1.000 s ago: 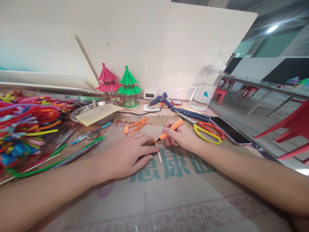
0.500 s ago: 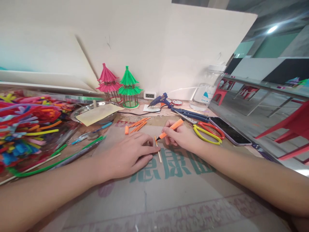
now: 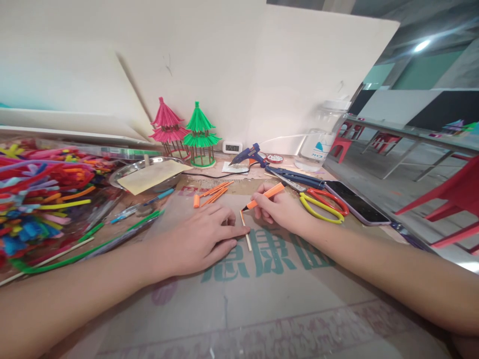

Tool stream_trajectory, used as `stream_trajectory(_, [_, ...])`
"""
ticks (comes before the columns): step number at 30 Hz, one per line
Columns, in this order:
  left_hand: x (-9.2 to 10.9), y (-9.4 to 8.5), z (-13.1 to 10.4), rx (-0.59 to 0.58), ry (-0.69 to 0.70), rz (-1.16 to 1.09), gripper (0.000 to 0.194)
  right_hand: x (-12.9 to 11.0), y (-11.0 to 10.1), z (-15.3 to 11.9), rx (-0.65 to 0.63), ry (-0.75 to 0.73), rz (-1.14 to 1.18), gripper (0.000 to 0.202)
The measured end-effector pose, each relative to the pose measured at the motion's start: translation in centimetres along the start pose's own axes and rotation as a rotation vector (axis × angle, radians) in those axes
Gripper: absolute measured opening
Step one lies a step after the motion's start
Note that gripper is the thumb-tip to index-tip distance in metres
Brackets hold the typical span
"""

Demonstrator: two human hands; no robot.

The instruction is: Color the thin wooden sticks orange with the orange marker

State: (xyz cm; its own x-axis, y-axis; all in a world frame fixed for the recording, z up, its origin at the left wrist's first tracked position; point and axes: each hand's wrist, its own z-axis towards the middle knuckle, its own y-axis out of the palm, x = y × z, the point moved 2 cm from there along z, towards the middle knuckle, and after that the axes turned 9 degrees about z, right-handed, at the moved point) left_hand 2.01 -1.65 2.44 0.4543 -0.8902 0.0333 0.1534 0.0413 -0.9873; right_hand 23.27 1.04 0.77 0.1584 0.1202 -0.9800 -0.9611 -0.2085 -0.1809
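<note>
My right hand (image 3: 276,205) is closed around an orange marker (image 3: 271,194), its dark tip touching the far end of a thin wooden stick (image 3: 249,244). Orange colour shows on the stick's upper part, while the near end is pale. My left hand (image 3: 209,234) lies on the work surface, fingers loosely apart. Its outstretched index finger presses the stick down at about the middle. Beyond my left hand lie several orange sticks (image 3: 216,194) in a loose pile, beside the orange marker cap (image 3: 196,201).
A pink model pavilion (image 3: 169,127) and a green one (image 3: 200,134) stand behind. Further right are a blue glue gun (image 3: 249,154), yellow-and-red-handled tools (image 3: 322,207), a phone (image 3: 355,202) and a plastic bottle (image 3: 318,144). Colourful pipe cleaners (image 3: 45,194) and a metal dish (image 3: 119,177) sit left.
The marker tip has shifted slightly toward the stick's far end. The stick has turned a little under my left index finger, which keeps pressing it.
</note>
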Motion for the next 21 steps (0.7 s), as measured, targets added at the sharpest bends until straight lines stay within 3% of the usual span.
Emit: stream_trajectory(21, [0.02,-0.11,0.09,0.014,0.016,0.011,0.036,0.12,-0.02,0.04,-0.022,-0.001,0.035,0.019])
